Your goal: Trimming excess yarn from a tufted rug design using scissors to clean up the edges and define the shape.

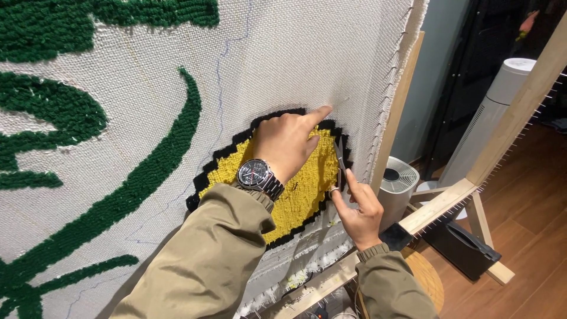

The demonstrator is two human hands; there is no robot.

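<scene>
- Two hands on the job here; the left hand [287, 146] lies flat-ish on the yellow patch [298, 192] of the rug, index finger stretched up to the black outline [277, 116] at the top edge, other fingers curled loosely, holding nothing
- the right hand [356, 208] grips a small pair of scissors [341, 159], blades pointing up along the right rim of the patch; I can't tell if the blades are parted or closed, they're too thin in this view
- the patch sits low on the white backing cloth [283, 53], which is stretched on a wooden frame [440, 204]; green tufted shapes [147, 171] run off to the left, well apart from the scissors
- my take on doing this well: keep the blades flat and parallel to the pile so only stray tips come off; tilting the points inward risks nicking the backing
- the pressing hand looks useful as a guide; I'd keep that fingertip clear of the blades though, they're pretty near each other
- small snips along the black border beat one long cut; easier to keep the outline crisp against the yellow
- a grey wristwatch [258, 175] rides on the left wrist; worth keeping its band off the loops, it could snag
</scene>
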